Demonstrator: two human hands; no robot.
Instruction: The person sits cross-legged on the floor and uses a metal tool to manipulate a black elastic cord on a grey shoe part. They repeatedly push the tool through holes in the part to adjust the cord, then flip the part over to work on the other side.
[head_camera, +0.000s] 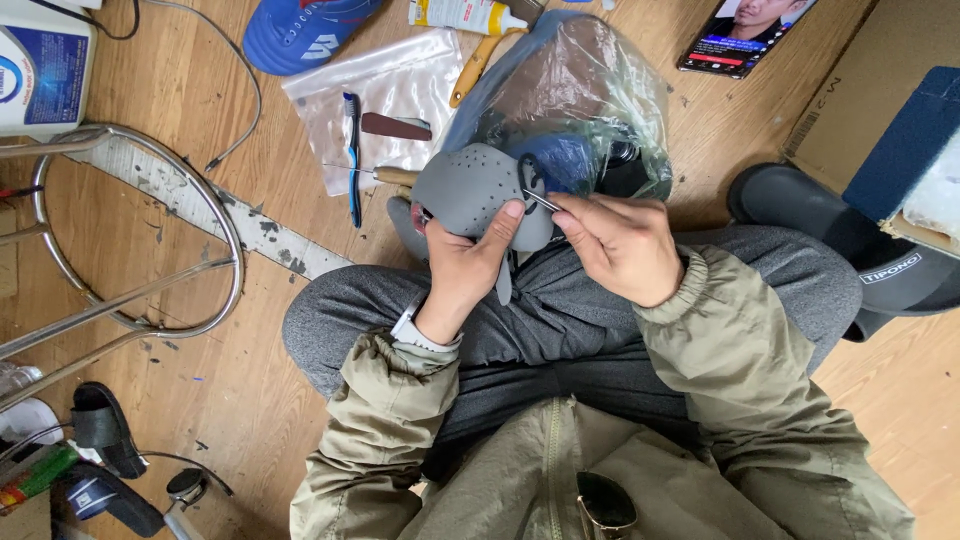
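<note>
Wooden floor (250, 380); hands pinch grey shoe (470, 185).

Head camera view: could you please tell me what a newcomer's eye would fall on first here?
At the centre, the left hand grips a grey perforated shoe piece while the right hand pinches a thin needle against it, above the person's lap. Just behind lies a crumpled plastic bag on the wooden floor, with a blue toothbrush to its left.
</note>
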